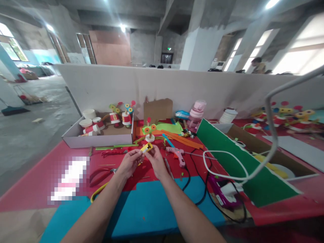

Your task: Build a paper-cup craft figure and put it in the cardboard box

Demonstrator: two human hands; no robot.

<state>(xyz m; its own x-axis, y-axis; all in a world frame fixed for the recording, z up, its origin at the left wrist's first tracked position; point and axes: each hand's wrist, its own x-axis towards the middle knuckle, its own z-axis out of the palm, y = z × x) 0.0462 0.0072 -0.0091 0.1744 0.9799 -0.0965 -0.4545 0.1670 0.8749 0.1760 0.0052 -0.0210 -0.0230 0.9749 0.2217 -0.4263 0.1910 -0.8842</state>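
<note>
Both hands meet over the red table cover, around a small yellow piece (146, 148) with a white patch and a looped end; its kind is unclear. My left hand (129, 162) pinches its near left side. My right hand (156, 161) grips it from the right, partly hiding it. Just beyond stands a small figure (150, 131) with orange-and-green eyes, a spring neck and a white base. A pink glue gun (178, 154) lies right of my right hand. Red-handled pliers (102, 174) and yellow-handled scissors (99, 191) lie left of my left forearm.
A white box (98, 141) at the left holds paper cups and cup figures. On the right stands a green-sided box (243, 165), with a white cable (272, 135) looping over it. A purple power strip (224, 194) sits near the front edge. Orange strips (177, 136) lie behind the glue gun.
</note>
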